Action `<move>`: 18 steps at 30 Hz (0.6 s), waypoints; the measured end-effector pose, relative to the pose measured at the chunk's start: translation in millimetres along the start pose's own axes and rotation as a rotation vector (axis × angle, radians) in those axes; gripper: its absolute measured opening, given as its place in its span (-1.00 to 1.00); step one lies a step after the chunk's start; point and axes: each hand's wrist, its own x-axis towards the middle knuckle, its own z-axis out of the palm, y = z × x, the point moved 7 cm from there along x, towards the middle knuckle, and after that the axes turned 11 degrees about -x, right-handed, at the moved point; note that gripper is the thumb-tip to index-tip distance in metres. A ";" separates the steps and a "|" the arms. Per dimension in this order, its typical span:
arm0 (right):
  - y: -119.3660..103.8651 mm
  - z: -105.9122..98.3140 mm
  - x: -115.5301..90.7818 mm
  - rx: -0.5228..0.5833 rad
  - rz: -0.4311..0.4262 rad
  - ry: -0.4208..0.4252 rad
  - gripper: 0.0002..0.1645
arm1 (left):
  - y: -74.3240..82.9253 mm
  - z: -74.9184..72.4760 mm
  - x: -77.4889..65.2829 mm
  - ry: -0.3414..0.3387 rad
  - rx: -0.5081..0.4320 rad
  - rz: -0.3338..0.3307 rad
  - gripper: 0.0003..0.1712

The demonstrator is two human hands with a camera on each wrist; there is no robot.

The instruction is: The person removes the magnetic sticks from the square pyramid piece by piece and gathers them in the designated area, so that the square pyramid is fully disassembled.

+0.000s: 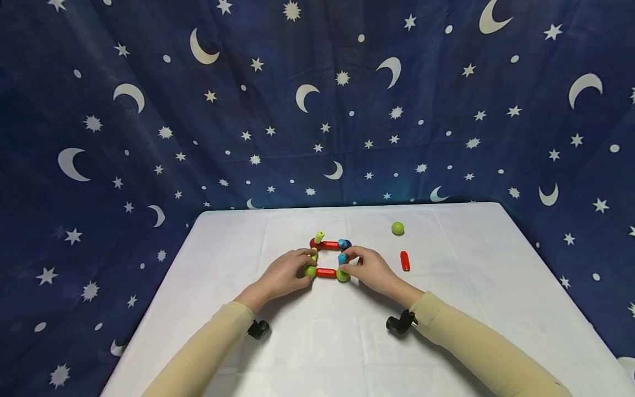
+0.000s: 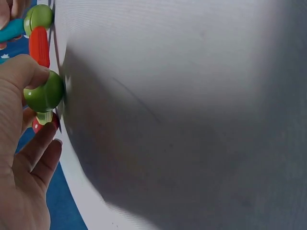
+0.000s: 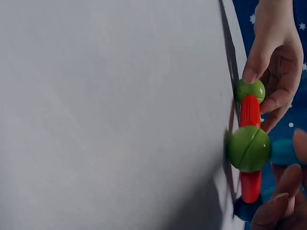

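A square of balls and short rods lies on the table. My left hand (image 1: 288,270) holds its near-left green ball (image 2: 45,93), thumb on the ball and fingers behind, by a yellow-green rod (image 1: 314,255) leading to a red ball (image 1: 313,243). My right hand (image 1: 369,269) pinches a blue rod (image 3: 283,152) standing up from the near-right green ball (image 3: 249,149). Between these green balls runs a red rod (image 1: 326,273). Another red rod (image 3: 250,187) joins the near-right ball to a dark blue ball (image 3: 245,209). Upright rods, yellow-green (image 1: 319,237) and blue (image 1: 342,243), stand at the far corners.
A loose green ball (image 1: 398,228) and a loose red rod (image 1: 405,261) lie on the white-covered table (image 1: 327,353), right of the square. A dark blue cloth (image 1: 278,99) with moons and stars hangs behind and at the sides.
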 end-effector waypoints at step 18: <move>33.2 8.5 -24.2 0.553 0.244 -0.004 -0.51 | 47.8 23.6 13.6 0.108 0.016 0.028 -0.54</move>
